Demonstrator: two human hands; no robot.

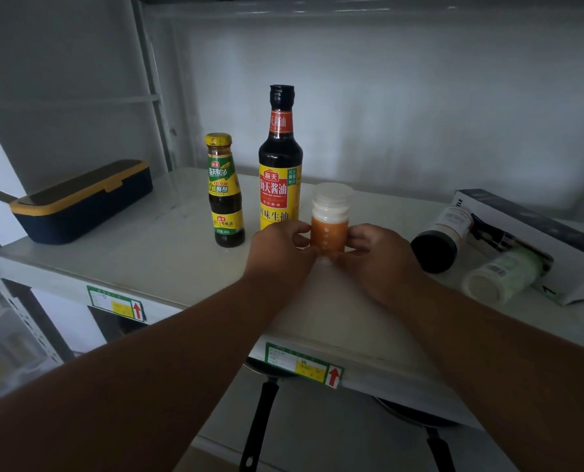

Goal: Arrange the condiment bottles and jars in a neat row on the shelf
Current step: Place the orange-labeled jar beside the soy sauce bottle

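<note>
An upright small jar with an orange label and a clear lid stands on the white shelf, just right of a tall soy sauce bottle. My left hand grips its left side and my right hand its right side. A shorter oyster sauce bottle with a yellow cap stands left of the soy sauce. At the right, a black-lidded spice jar and a pale-lidded jar lie on their sides.
A dark blue box with a yellow rim sits at the shelf's left end. A long black and white carton lies behind the toppled jars. Pan handles show on the level below. The wall is close behind.
</note>
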